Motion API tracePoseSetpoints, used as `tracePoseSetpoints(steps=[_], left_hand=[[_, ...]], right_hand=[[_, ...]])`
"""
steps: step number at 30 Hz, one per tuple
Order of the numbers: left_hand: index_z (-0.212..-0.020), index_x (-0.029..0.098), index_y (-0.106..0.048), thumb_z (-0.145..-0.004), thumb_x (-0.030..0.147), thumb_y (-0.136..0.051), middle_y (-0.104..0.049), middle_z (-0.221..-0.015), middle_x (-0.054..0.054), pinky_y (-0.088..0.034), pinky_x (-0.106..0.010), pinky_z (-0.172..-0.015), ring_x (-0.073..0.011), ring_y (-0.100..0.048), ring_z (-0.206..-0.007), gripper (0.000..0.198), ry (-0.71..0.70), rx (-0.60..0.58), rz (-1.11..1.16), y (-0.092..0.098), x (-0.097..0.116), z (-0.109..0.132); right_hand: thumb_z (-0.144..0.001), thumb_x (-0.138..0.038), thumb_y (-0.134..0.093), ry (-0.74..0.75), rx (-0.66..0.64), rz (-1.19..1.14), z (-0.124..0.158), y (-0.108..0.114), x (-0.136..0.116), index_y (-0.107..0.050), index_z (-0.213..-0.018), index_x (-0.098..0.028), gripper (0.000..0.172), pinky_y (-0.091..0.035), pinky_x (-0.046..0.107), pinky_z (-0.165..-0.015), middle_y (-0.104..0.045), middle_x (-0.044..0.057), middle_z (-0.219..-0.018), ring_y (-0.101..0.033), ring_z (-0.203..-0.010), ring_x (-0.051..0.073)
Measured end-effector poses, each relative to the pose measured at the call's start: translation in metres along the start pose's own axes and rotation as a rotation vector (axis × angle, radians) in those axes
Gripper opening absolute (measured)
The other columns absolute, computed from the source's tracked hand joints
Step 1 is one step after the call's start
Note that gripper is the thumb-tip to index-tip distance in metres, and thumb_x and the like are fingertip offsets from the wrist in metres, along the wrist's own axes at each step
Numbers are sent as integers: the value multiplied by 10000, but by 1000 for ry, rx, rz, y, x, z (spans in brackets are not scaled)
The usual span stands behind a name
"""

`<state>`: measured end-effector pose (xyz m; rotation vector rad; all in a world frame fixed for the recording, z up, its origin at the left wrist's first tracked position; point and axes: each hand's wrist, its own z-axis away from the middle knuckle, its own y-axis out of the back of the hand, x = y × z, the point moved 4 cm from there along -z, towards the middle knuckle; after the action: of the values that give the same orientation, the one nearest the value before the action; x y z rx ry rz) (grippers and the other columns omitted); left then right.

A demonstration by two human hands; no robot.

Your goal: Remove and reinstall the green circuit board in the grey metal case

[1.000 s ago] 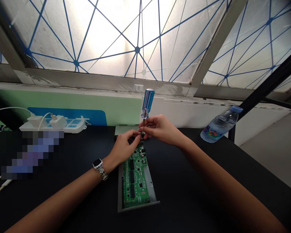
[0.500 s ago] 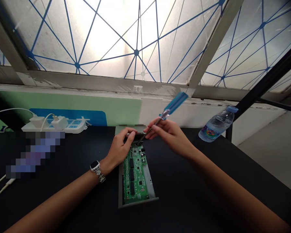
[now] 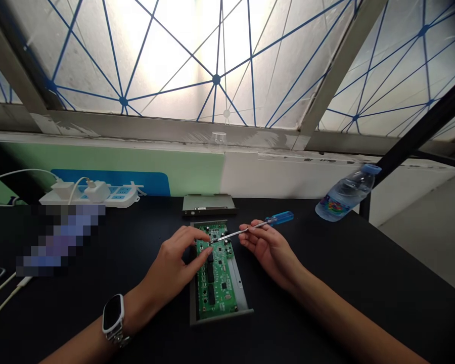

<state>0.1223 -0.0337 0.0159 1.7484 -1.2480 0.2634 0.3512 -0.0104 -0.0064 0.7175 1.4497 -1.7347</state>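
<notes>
A green circuit board (image 3: 220, 275) in a grey metal tray (image 3: 243, 298) lies flat on the black table. My right hand (image 3: 269, 250) pinches the metal shaft of a screwdriver (image 3: 280, 218) with a clear blue handle. The screwdriver is nearly level, its handle off to the right and its tip over the upper part of the board. Close to that tip is my left hand (image 3: 182, 255), thumb and forefinger curved toward each other with a small gap. Whether anything tiny sits at the tip is too small to tell.
Behind the board lies a grey metal plate (image 3: 208, 203) with a dark front edge. A water bottle (image 3: 345, 194) leans at the right. A white power strip (image 3: 127, 198) with plugs and cables is at the back left. A clear cup (image 3: 219, 139) stands on the sill.
The screwdriver has tipped from steep to nearly level, and its tip has left the board's far edge. My left hand has drawn back toward me, uncovering the metal plate behind.
</notes>
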Motion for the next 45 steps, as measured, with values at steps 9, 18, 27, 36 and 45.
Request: tracePoseSetpoints(steps=[9, 18, 27, 36, 45], left_hand=[[-1023, 235, -685, -976, 232, -648, -710, -936, -20, -519, -294, -718, -178, -658, -835, 60, 10, 14, -10, -2, 0, 3], [-1008, 232, -705, -990, 217, -627, -721, -911, -27, -523, -297, -713, -187, -670, -838, 82, -3, 5, -1, -2, 1, 2], [-1003, 229, -701, -993, 199, -620, -709, -894, -13, -517, -277, -705, -167, -667, -814, 87, 4, 13, 25, -2, 0, 3], [-1057, 227, -664, -964, 192, -633, -708, -969, -34, -540, -300, -763, -178, -672, -865, 103, -11, 51, 29, 2, 2, 3], [-976, 225, -641, -1004, 186, -557, -680, -894, -21, -516, -277, -706, -167, -657, -808, 97, -28, -36, 39, 1, 1, 3]], right_hand=[[-717, -150, -865, -4, -13, -17, 6, -4, 4, -635, -866, -190, 277, -581, 334, -813, -788, 61, -894, -744, -765, 182], [-726, -155, -861, 10, -10, -17, 6, -4, 1, -630, -863, -206, 273, -579, 340, -822, -786, 47, -893, -742, -764, 183], [-749, -186, -856, 39, -19, -13, 15, -11, 1, -620, -883, -215, 273, -566, 371, -871, -781, 33, -911, -746, -790, 192], [-733, -190, -864, 56, -15, -16, 15, -8, 1, -622, -873, -215, 280, -566, 367, -856, -782, 34, -904, -744, -775, 192], [-732, -189, -865, 34, -2, -7, 14, -9, 4, -660, -898, -209, 265, -585, 376, -848, -787, 39, -921, -756, -787, 200]])
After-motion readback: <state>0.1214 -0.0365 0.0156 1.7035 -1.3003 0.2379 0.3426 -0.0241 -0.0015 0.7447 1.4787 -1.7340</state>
